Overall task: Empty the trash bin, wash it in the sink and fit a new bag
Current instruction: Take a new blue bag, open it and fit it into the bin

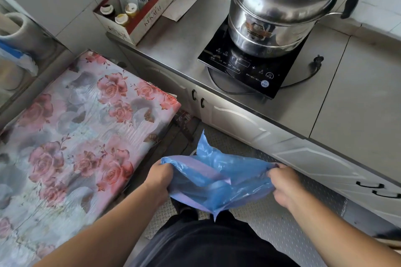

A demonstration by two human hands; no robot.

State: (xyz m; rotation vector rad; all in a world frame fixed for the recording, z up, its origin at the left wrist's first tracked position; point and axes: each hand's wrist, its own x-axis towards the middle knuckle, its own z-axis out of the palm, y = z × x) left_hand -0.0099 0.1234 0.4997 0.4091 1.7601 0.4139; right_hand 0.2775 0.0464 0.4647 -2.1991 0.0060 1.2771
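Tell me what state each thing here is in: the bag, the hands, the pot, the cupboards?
Blue bag: held in mid-air, stretched between both hands, not yet fitted.
Left hand: gripping the bag's left edge.
Right hand: pinching the bag's right edge.
Steel pot: lid on, standing on the induction cooker.
Cabinet doors: closed.
Trash bin: not in view.

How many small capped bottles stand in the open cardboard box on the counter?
3 show: one at the box's left end, one nearer front, one behind it. Packets may hide others.
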